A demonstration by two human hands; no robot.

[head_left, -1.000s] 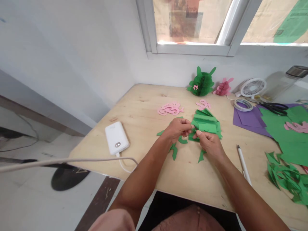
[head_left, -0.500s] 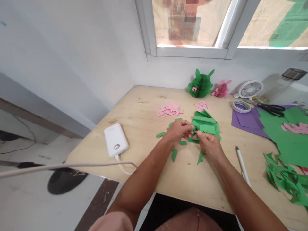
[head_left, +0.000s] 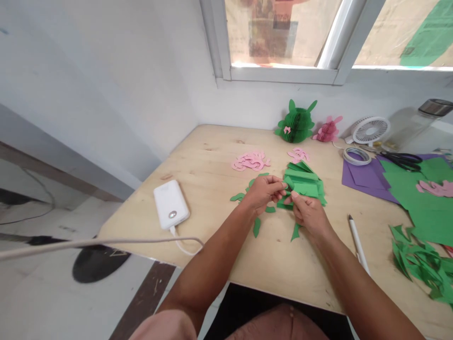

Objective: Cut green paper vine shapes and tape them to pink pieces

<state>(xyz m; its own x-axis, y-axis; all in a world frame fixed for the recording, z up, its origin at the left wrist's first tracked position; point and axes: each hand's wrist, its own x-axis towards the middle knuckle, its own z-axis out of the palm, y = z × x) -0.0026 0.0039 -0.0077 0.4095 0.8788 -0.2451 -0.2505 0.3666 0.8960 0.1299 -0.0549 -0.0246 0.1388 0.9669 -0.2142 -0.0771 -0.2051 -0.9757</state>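
My left hand pinches a small green paper piece between thumb and fingertips. Close beside it, my right hand has its thumb and fingers closed at the lower end of the same piece. Just behind the fingers lies a pile of folded green paper, partly covered by the hands. Several green paper cutouts are scattered around and under my left wrist. A green scrap rests by the right hand. Beyond the hands are pink paper cutouts in a heap, with a smaller pink group to their right.
A white power bank with a cable lies left. A green paper figure and a pink one stand by the wall, near a fan. Rightward are tape, scissors, a pen and green scraps.
The fingers have shifted slightly around the small green piece, which now shows more between the fingertips. Both hands stay in nearly the same place; the whole view has moved a little.
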